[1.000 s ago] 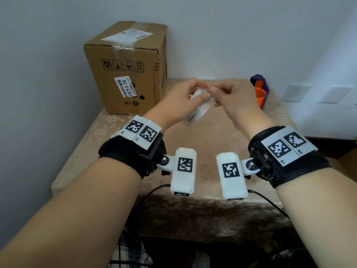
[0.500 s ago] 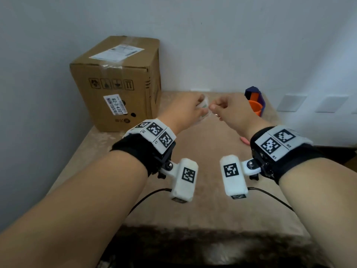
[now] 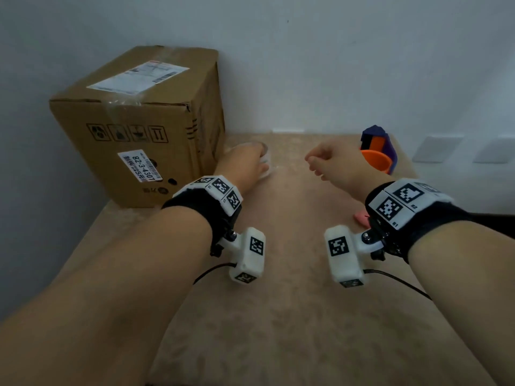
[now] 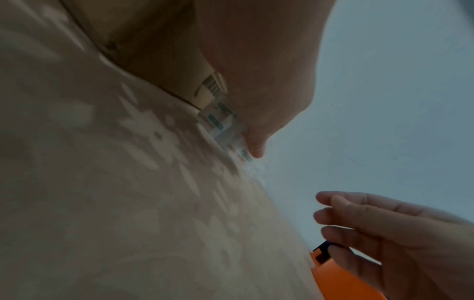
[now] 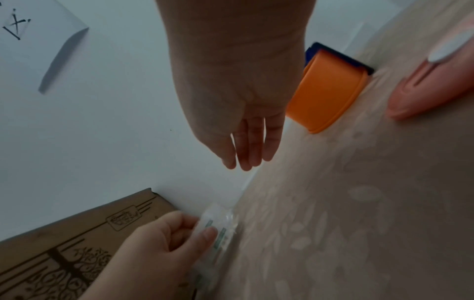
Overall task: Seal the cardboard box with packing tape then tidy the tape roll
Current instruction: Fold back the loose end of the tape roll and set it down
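The cardboard box (image 3: 139,126) stands at the table's far left against the wall, its top flaps taped and labelled. My left hand (image 3: 245,162) grips the clear tape roll (image 3: 264,160) and holds it down on the table beside the box's right face; the roll (image 5: 218,229) shows between thumb and fingers in the right wrist view, and the roll (image 4: 225,125) in the left wrist view. My right hand (image 3: 331,162) hovers above the table to the right, fingers loosely extended (image 5: 251,150), holding nothing.
An orange and blue tape dispenser (image 3: 376,157) sits at the far right by the wall. A pink object (image 3: 361,217) lies on the table under my right wrist. The patterned beige tablecloth (image 3: 278,302) covers the table; walls close the back and left.
Both hands were together at the roll in mid-air. The left hand has carried the roll down and left to the table beside the box. The right hand has let go and drawn away to the right.
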